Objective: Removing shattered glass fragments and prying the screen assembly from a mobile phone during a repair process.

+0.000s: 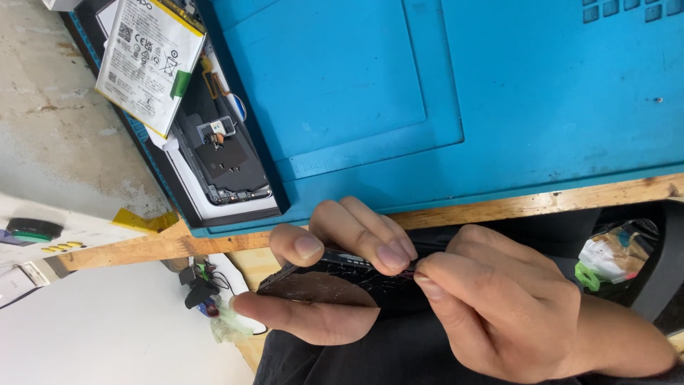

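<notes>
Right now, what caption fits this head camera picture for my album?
Two hands, left hand and right hand, pinch a cracked phone screen beside a blue repair mat.

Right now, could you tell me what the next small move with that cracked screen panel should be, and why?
Probably keep lifting gently at the edge. The left hand grips the cracked screen panel from both sides, while the right hand pinches at its edge. The glass is shattered, so a slow pull seems safest.

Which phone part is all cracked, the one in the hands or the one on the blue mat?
The cracked screen panel held by both hands; the opened phone body lies untouched on the mat.
</notes>
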